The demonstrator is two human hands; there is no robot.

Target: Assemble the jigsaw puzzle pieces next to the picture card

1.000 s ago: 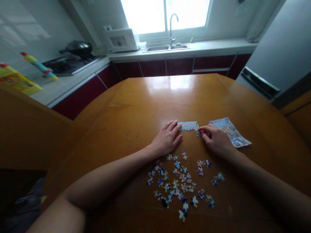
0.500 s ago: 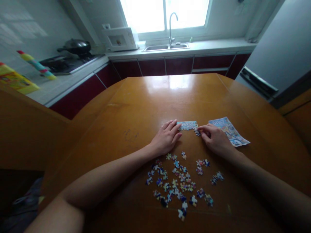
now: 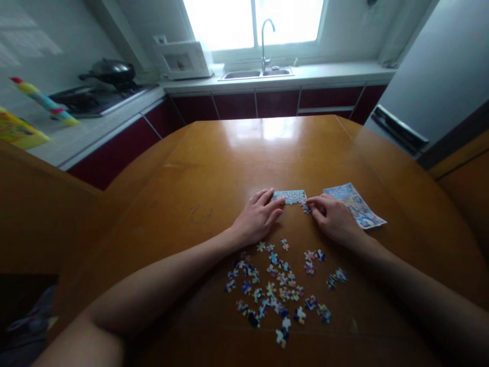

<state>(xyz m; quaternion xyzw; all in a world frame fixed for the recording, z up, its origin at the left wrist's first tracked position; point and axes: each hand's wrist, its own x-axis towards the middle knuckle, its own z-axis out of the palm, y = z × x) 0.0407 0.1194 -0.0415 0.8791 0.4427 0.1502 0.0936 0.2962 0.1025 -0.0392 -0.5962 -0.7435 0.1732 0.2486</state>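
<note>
While left grip is spread at one puzzle strip, right grip is unclear.

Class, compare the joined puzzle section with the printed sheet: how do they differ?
The joined puzzle section is a small, narrow strip; the printed sheet is larger.
The puzzle section has a knobbed lower edge, while the sheet's visible edges look smooth.
The puzzle section lies left of the right hand; the sheet is partly hidden behind it.
Both lie on the wooden table and show light blue.
</note>
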